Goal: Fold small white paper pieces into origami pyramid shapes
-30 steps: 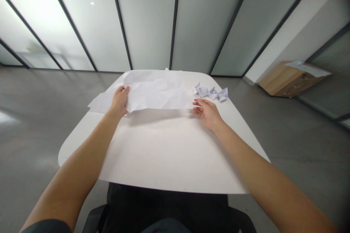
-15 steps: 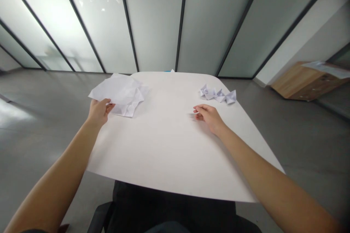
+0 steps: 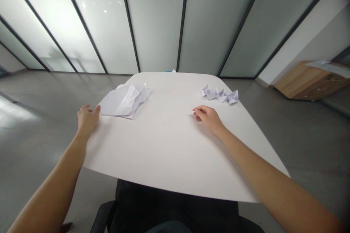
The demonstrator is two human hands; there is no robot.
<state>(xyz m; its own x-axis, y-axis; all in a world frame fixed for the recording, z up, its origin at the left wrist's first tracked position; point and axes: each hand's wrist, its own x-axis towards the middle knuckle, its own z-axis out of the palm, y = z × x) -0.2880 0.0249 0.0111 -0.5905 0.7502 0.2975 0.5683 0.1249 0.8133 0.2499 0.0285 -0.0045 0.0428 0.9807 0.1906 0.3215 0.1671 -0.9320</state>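
My left hand [image 3: 88, 118] is over the table's left edge with thumb and fingers apart, holding nothing. Its thumb tip comes right up to the near-left corner of a stack of creased white paper sheets [image 3: 119, 100]; whether they touch, I cannot tell. The sheets lie loosely on one another, the upper ones crumpled. Over the right half of the table, my right hand [image 3: 207, 116] has its fingers curled and the thumb against them, with nothing visible between. Beyond it sit several small folded white paper shapes [image 3: 221, 96] in a row, apart from the hand.
The white table [image 3: 164, 153] has rounded far corners. Past its far edge a bit of something blue and white [image 3: 171, 71] shows. A frosted glass partition [image 3: 155, 22] stands behind. A wooden cabinet [image 3: 306, 80] is on the right, and a black chair armrest [image 3: 102, 214] is below.
My left hand has let go of the raised paper sheet and drawn back left and nearer. That sheet now lies down on the stack. The right hand has hardly moved.
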